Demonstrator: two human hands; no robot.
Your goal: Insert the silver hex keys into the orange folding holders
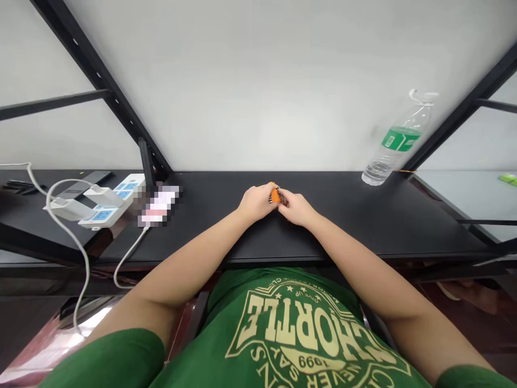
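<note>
A small orange object with dark and metallic-looking parts is between my two hands, above the black table. Its kind is too small and too covered to make out. My left hand is closed around its left side, the fingers curled over it. From the right, my right hand pinches its edge with the fingertips, where something dark shows. Both hands meet over the middle of the table, and the fingers hide much of the object.
The black table runs against a white wall. A water bottle with a green label stands at the back right. On the left lie a phone with a blurred screen, its white cable, and a power strip with chargers. Dark frame posts flank the table.
</note>
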